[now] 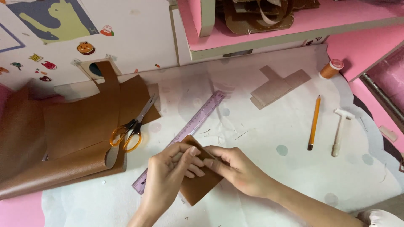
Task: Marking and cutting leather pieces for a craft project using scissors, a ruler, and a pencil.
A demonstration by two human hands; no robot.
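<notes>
Head view: fingers of the left hand and right hand pinch a small brown leather piece on the white table, atop a purple ruler. Orange-handled scissors lie on leather sheets nearby; a pencil lies well apart.

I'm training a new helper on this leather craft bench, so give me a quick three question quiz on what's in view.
1. True or false: the scissors with orange handles lie on the large brown leather sheet.
2. Which tool lies nearest the pencil? A) white hammer-shaped tool B) purple ruler C) orange thread spool
3. What do the left hand and right hand hold together?

Key: 1 true. 2 A. 3 a small folded brown leather piece, partly over the ruler.
</notes>
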